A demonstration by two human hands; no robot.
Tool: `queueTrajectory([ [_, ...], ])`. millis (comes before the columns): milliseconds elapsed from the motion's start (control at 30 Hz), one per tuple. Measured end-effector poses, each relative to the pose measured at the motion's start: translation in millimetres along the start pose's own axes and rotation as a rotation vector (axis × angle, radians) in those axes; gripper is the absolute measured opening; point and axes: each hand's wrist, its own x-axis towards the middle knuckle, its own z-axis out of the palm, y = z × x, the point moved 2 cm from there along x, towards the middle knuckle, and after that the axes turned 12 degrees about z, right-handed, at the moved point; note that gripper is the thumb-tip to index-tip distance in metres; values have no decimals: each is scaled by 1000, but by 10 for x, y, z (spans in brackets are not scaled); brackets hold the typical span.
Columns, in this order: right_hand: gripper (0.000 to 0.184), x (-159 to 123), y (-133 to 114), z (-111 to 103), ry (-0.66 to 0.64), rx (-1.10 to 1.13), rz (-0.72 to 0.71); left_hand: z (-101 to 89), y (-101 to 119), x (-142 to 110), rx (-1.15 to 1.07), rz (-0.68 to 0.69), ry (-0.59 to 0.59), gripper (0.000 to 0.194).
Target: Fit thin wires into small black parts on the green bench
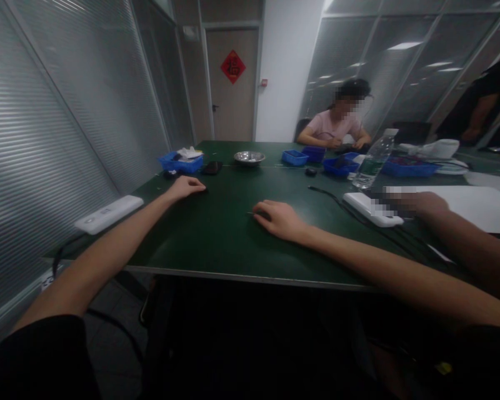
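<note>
Over the left side of the green table (216, 233), my left hand (183, 189) pinches a small dark piece (206, 190) at its fingertips; its kind is too small to make out. My right hand (280, 219) rests low over the middle of the table, fingers curled closed. A thin metal tip (249, 213) pokes out from those fingers toward the left, and the rest of that tool is hidden in the hand. The two hands are apart. Beyond them stands a shiny metal bowl (250, 159) with something pale inside.
A blue basket (181, 163) and a black phone-like object (213, 167) lie back left. White power strips (110, 214) flank me. Blue trays (295, 158) and a tilted water bottle (371, 161) stand right. A neighbour's hand (425, 204) reaches in; another person sits across.
</note>
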Motion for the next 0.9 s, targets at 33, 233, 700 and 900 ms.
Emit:
queueTrajectory([
  [33, 22, 0, 1, 4, 2, 2, -1, 112, 138, -14, -21, 54, -50, 33],
  [233, 23, 7, -1, 19, 28, 6, -6, 688, 981, -240, -194, 449, -319, 33],
  [700, 24, 2, -24, 9, 49, -21, -24, 801, 1277, -405, -200, 709, -346, 26],
  [900, 23, -4, -29, 0, 47, -21, -10, 784, 1264, -412, -216, 707, -361, 26],
])
